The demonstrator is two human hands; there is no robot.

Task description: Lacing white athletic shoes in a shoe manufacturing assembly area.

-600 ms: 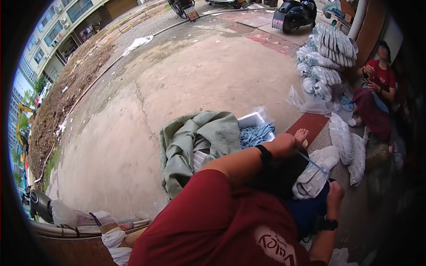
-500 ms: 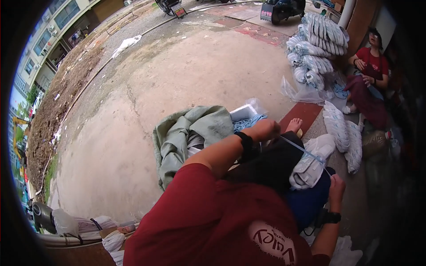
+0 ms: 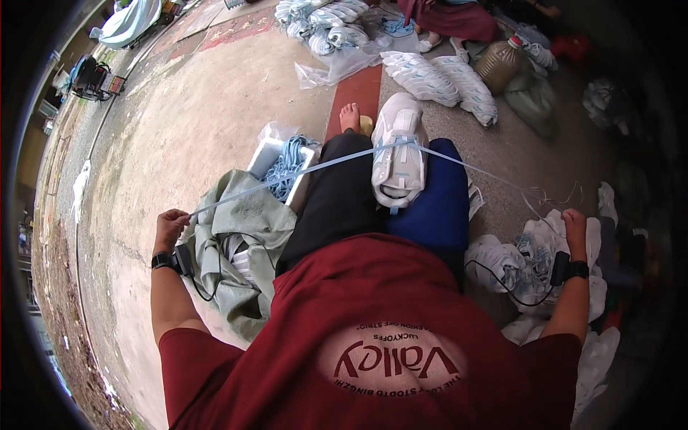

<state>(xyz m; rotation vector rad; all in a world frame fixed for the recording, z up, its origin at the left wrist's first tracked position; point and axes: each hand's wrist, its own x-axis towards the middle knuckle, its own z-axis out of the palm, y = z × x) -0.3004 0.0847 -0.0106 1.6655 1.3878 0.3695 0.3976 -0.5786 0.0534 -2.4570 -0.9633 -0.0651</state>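
A white-and-grey sneaker (image 3: 398, 118) lies across my lap, between the dark left trouser leg and the blue right one. A light blue shoelace (image 3: 315, 169) passes through its upper and stretches out to both sides. Far out on the left, my left hand (image 3: 172, 225) pinches one end, and the lace is taut from there to the shoe. Out to the right, my right hand (image 3: 574, 223) is closed at the thinner other stretch of lace, above a heap of white shoes; its fingertips are small and hard to make out.
Left of my leg stands a white box (image 3: 266, 159) of blue laces (image 3: 288, 168), beside a grey-green cloth (image 3: 247, 222). White shoes (image 3: 502, 259) pile up at my right. Ahead lie paired shoes (image 3: 421, 77), a plastic bag (image 3: 337, 66), a large brown bottle (image 3: 500, 66) and a seated person (image 3: 459, 21).
My hands have spread wide apart, the left sweeping out left and the right moving outward, drawing the lace long across the sneaker. The view has turned toward the right.
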